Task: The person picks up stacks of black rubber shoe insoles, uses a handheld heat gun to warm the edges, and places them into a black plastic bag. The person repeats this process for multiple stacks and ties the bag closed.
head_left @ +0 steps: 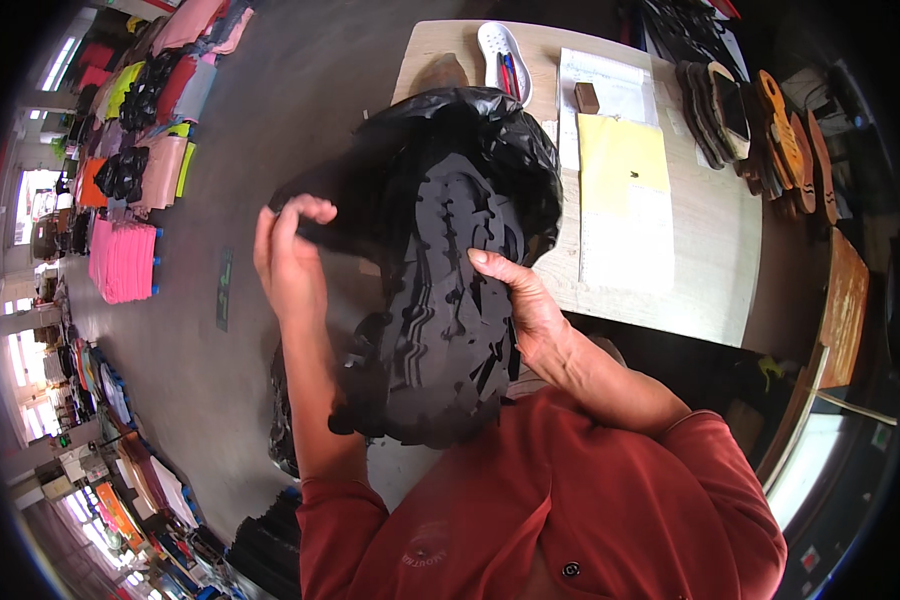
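A bundle of dark grey and black cut-out pieces (455, 270) with notched edges is in front of my chest, its far end inside a black plastic bag (535, 165). My right hand (535, 310) grips the bundle's right side, thumb on top and the other fingers hidden beneath. Left of the bundle, my left hand (295, 250) is raised, its fingers curled at a dark, stretched edge of the bag. Motion blurs that edge and the bundle's left side a little.
The light wooden table (710, 270) carries a white sole-shaped tray (500, 50) with pens, papers, a yellow sheet (625, 155) and a small brown block (586, 97). Shoe-shaped pieces (785, 130) stand at its right. Pink stacked material (123, 260) lies across the floor to the left.
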Available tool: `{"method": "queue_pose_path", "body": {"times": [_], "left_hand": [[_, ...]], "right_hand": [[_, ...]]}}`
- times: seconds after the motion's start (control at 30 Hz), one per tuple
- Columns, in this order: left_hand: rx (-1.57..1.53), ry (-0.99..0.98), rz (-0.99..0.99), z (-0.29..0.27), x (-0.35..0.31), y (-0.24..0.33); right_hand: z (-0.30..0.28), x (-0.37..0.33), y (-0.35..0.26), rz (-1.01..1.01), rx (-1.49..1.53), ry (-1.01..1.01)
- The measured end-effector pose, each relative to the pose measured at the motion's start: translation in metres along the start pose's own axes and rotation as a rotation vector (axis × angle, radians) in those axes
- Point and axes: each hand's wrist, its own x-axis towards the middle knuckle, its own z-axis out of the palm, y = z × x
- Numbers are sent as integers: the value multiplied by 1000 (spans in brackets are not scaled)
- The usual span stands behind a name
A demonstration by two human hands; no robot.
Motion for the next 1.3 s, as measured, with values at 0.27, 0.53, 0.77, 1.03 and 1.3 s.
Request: {"method": "queue_pose_path", "body": {"times": [0.27, 0.53, 0.77, 1.03, 1.3], "left_hand": [[-30, -109, -93, -5, -64, 13], [-224, -195, -117, -31, -89, 10], [-139, 15, -227, -20, -117, 21], [-393, -365, -282, 10, -132, 27], [-512, -285, -226, 36, -111, 17]], "right_hand": [[4, 11, -13, -110, -42, 32], [-17, 38, -44, -313, 72, 74], [-7, 29, -54, -438, 67, 88], [-12, 56, -67, -474, -35, 135], [-38, 83, -62, -532, -231, 348]]}}
